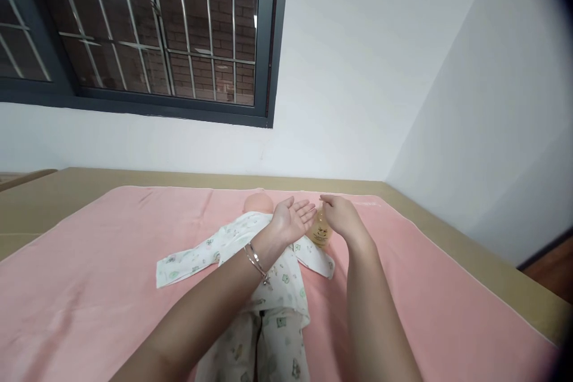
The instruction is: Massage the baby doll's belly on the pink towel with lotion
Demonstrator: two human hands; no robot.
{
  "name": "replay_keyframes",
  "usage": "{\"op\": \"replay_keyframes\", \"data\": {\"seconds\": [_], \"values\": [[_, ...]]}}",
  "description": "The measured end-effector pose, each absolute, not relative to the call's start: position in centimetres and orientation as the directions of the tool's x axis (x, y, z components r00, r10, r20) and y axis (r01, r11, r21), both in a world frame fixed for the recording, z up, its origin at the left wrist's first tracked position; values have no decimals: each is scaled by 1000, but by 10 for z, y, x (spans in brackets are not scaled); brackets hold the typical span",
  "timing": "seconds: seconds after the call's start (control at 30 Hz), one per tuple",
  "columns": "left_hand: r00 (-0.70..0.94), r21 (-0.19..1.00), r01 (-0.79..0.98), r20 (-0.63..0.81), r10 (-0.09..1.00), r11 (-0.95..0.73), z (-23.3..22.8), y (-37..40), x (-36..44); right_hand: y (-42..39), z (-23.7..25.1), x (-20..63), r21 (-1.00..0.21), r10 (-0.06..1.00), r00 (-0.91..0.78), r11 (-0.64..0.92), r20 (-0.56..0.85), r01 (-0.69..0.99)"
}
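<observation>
Two hands over a pink sheet [89,286]: left fingers [307,212] spread empty, right fingers [326,203] gripping a bottle [319,231].

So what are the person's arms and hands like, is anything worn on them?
Both forearms are bare, with no sleeves in view and no gloves. The left hand has thin silver bangles around its wrist, with a small charm hanging from them. The right hand and its wrist carry no jewellery that shows.

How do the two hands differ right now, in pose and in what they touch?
The left hand lies open, palm up, holding nothing; the right hand faces down, fingers on top of the yellow bottle. The left wrist wears a silver bracelet; the right wrist is bare. Both hover over the doll on the pink sheet.
</observation>
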State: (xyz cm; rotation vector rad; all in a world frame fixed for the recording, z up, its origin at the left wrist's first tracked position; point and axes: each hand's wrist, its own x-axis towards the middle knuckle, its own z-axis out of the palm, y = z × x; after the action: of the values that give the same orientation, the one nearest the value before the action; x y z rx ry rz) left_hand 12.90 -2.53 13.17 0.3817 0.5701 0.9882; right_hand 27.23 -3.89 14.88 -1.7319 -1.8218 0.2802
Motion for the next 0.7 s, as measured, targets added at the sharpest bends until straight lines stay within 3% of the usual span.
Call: {"op": "replay_keyframes", "data": {"seconds": [0.2, 0.33, 0.4, 0.5, 0.6, 0.7], "values": [[460, 514, -678, -262, 848, 526, 129, -50, 89, -48, 155, 265, -517, 962, 43, 107, 269, 849], [505, 558, -555, -363, 783, 617, 127, -74, 65, -66, 165, 238, -552, 947, 100, 92, 307, 829], [512, 561, -529, -386, 767, 636, 133, -88, 56, -75, 166, 217, -571, 922, 48, 196, 383, 798], [489, 575, -552, -364, 793, 604, 153, -111, 40, -87, 159, 182, -559, 875, -184, 435, 448, 706], [474, 591, -583, -311, 824, 558, 181, -133, 15, -100, 149, 153, -463, 805, -351, 571, 479, 678], [532, 581, -601, -222, 817, 549, 203, -149, -9, -122, 142, 131, -326, 734, -382, 621, 561, 713]]}}
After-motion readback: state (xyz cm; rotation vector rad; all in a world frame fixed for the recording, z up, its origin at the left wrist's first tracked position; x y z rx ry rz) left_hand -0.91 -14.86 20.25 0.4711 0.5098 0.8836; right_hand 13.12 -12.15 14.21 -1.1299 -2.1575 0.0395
